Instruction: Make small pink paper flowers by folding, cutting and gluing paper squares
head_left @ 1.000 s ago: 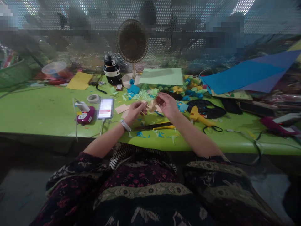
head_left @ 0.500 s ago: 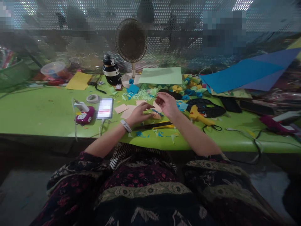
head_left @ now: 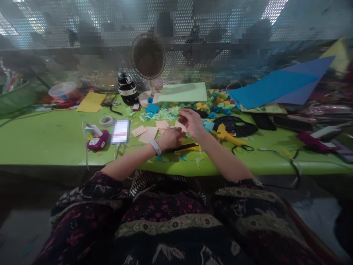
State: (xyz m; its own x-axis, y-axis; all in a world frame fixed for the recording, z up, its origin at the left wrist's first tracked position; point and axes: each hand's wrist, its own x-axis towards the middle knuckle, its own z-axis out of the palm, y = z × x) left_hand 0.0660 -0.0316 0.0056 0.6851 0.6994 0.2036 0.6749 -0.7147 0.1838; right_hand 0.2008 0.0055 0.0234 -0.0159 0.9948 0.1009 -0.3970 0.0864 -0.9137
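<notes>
My left hand [head_left: 171, 139], with a white band on the wrist, is low over the table, its fingers bent down and together among paper pieces. Anything under its fingertips is hidden. My right hand [head_left: 192, 123] is raised a little beside it, thumb and fingers pinched; what they hold, if anything, is too small to make out. Pale pink paper pieces [head_left: 149, 134] lie left of the left hand. Just below my hands rests a yellow-handled cutting tool [head_left: 189, 148], partly covered. Light green paper scraps [head_left: 165, 112] are heaped behind them.
A yellow glue gun [head_left: 227, 135] lies right of my hands, before a black flat item [head_left: 237, 126]. On the left are a phone [head_left: 120, 131], a tape roll [head_left: 106, 121] and a purple power socket [head_left: 97, 140]. A bottle [head_left: 128, 90] and fan [head_left: 148, 56] stand behind.
My left hand has moved right and turned down, its fingers drawn together, uncovering more pink paper. My right hand keeps its pinch in much the same place. The view has shifted slightly.
</notes>
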